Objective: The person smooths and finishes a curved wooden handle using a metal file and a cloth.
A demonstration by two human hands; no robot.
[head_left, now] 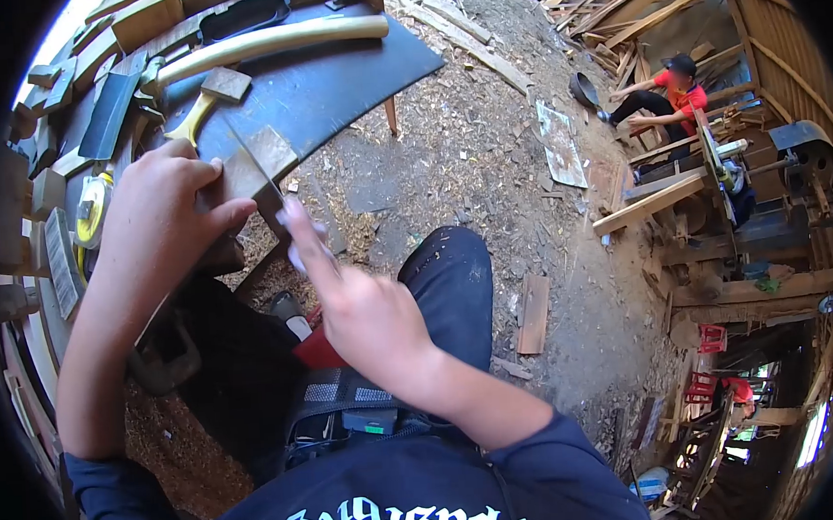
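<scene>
My left hand bears on a small wooden block at the edge of the dark work table, its thumb and fingers closed at the block's near end. In my right hand is the handle of a thin-bladed hand tool, with the index finger stretched along it. The blade, seen nearly edge-on, lies across the block. Just beyond my left hand is a brush with a yellow handle. My right fingers partly hide the tool's handle.
A hammer or axe with a long pale wooden handle lies on the table. A yellow tape measure sits left, among wood pieces. A person in red sits at far right near machinery. Shavings and boards litter the floor.
</scene>
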